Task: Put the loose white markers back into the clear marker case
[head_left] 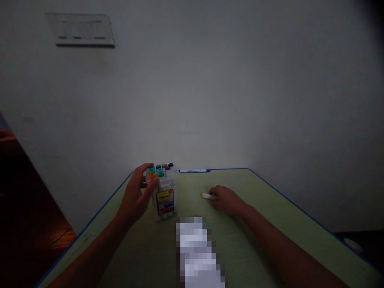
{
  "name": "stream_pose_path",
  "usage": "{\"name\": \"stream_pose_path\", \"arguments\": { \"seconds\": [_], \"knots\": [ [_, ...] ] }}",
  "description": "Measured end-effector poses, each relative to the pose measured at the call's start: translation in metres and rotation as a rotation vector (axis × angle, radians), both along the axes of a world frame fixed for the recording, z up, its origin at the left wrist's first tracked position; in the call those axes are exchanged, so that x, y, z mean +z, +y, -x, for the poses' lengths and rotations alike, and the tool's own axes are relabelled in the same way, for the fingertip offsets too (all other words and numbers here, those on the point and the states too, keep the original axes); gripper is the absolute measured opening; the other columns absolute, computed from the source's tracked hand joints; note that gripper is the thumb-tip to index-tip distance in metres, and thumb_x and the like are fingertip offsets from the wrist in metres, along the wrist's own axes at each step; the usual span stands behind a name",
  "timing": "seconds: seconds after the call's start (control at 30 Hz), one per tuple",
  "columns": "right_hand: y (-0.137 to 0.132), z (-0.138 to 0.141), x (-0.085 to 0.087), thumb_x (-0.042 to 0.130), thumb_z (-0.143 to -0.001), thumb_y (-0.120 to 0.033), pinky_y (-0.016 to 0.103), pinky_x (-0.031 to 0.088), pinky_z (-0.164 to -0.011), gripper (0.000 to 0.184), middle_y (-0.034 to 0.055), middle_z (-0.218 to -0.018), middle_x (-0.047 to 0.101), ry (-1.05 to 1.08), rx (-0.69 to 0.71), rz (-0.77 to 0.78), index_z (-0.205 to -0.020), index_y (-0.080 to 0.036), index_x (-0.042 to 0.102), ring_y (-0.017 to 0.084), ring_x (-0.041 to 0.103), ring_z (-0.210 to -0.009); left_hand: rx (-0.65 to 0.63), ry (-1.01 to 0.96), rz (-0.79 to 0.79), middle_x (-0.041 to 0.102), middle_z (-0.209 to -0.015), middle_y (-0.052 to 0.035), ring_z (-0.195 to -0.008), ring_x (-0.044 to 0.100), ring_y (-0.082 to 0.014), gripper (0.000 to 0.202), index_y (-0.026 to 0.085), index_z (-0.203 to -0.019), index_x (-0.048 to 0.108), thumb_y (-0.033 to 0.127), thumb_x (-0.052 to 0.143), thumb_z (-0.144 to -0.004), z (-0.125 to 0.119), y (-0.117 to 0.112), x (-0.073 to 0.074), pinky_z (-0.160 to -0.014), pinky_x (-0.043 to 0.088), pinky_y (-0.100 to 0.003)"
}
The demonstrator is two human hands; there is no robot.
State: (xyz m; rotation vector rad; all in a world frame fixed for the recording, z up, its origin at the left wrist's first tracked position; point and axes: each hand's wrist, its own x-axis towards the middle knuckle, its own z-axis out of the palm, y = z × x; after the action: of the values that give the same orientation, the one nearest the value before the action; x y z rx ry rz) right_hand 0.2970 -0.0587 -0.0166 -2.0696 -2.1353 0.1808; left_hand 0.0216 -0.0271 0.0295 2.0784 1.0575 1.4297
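A clear box of markers (164, 196) with several coloured caps stands upright on the green table (270, 224). My left hand (138, 195) wraps around the box's left side, thumb across its front. My right hand (227, 200) rests on the table to the right of the box, fingers closed on a white marker with a yellow tip (207, 196) that lies flat and points left.
A white and blue marker (194, 171) lies along the table's far edge by the wall. A blurred white patch (198, 252) sits on the table near me. A panel (81, 30) hangs on the wall, upper left. The floor to the left is dark.
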Motion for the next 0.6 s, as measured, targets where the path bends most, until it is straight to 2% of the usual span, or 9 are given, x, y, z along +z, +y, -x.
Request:
{"name": "stream_pose_path", "arguments": {
  "seconds": [0.4, 0.6],
  "knots": [
    [-0.0002, 0.0005, -0.0005, 0.05, -0.073, -0.013, 0.027, 0.033, -0.069, 0.029, 0.0117, -0.098, 0.064, 0.009, -0.005, -0.008, -0.098, -0.014, 0.064, 0.02, 0.056, -0.088, -0.009, -0.017, -0.007, 0.058, -0.111, -0.0133, -0.085, 0.061, -0.0223, 0.053, 0.014, -0.118, 0.045, 0.052, 0.047, -0.081, -0.0008, -0.0007, 0.0007, -0.065, 0.051, -0.032],
    [0.0008, -0.0004, -0.0009, 0.049, -0.071, -0.013, 0.027, 0.033, -0.067, 0.03, 0.0113, -0.097, 0.064, 0.009, -0.007, 0.001, -0.097, -0.015, 0.065, 0.02, 0.056, -0.086, 0.012, 0.001, -0.014, 0.057, -0.112, -0.0149, -0.087, 0.06, -0.0228, 0.056, 0.012, -0.118, 0.046, 0.054, 0.045, -0.081, -0.0022, -0.0022, 0.0034, -0.068, 0.051, -0.034]
  ]
}}
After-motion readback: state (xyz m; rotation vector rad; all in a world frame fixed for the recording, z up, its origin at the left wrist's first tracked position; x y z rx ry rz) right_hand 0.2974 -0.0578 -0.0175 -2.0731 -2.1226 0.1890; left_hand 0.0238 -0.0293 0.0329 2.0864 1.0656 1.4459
